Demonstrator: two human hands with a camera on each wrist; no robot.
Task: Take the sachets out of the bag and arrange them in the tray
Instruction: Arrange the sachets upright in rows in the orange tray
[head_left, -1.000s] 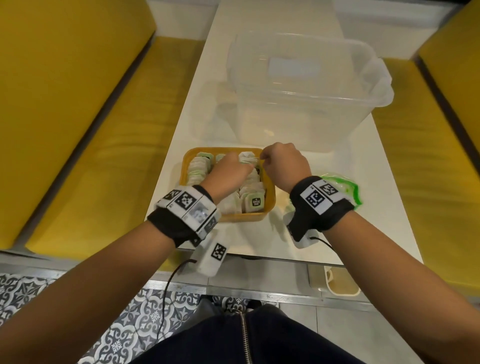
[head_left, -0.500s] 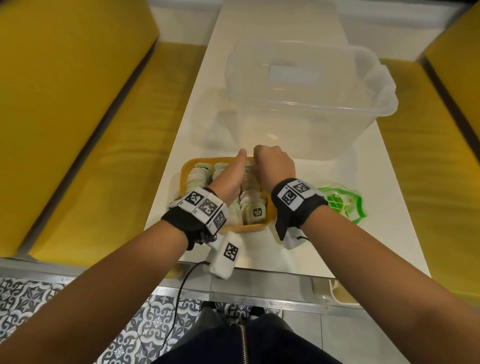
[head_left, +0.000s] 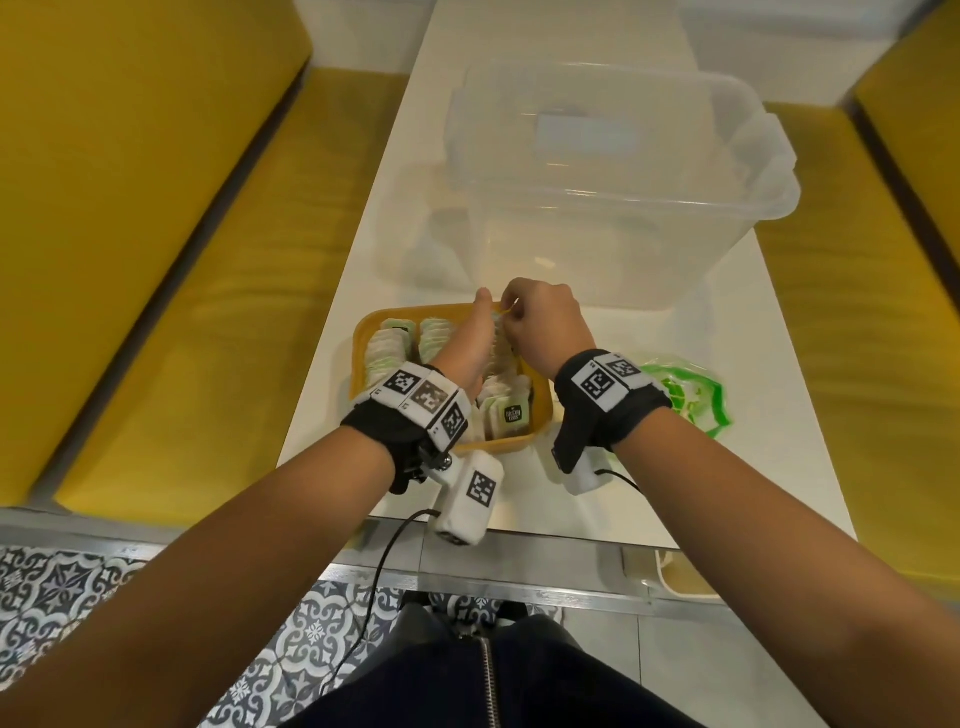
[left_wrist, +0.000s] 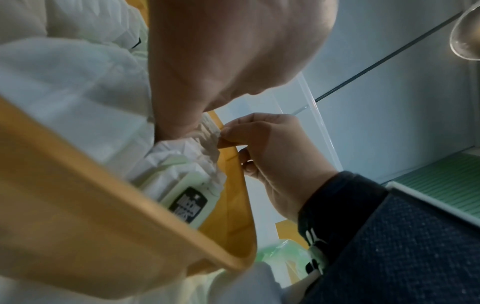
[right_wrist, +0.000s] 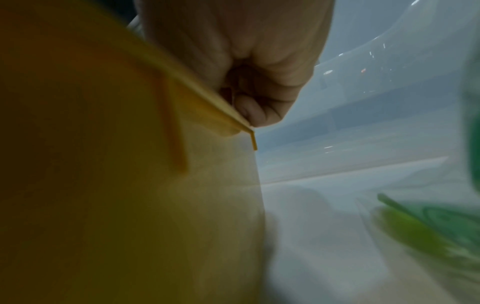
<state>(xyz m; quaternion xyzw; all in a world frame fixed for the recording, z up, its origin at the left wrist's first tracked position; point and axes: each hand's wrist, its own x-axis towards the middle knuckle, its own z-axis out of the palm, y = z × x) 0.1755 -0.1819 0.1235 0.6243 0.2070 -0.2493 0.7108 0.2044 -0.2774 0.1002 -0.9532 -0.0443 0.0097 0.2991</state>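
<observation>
The yellow tray (head_left: 363, 364) sits near the table's front edge, packed with upright rows of white and pale green sachets (head_left: 511, 413). My left hand (head_left: 480, 317) lies along the right-hand row with its fingers straight, their tips at the tray's far rim. The right hand (head_left: 540, 322) is curled at the far right corner. In the left wrist view its thumb and forefinger (left_wrist: 227, 130) pinch the crimped top of a sachet (left_wrist: 207, 133) beside the rim. The green and clear bag (head_left: 685, 400) lies flat on the table to the right of the tray.
A large clear plastic bin (head_left: 623, 208) stands just beyond the tray, close to both hands. Yellow bench seats (head_left: 208, 312) flank the narrow white table (head_left: 727, 493). The table's front edge runs just below my wrists.
Both hands have moved toward the far end of the tray. My left fingers have stretched out along the right row up to the far rim. The right hand stays curled.
</observation>
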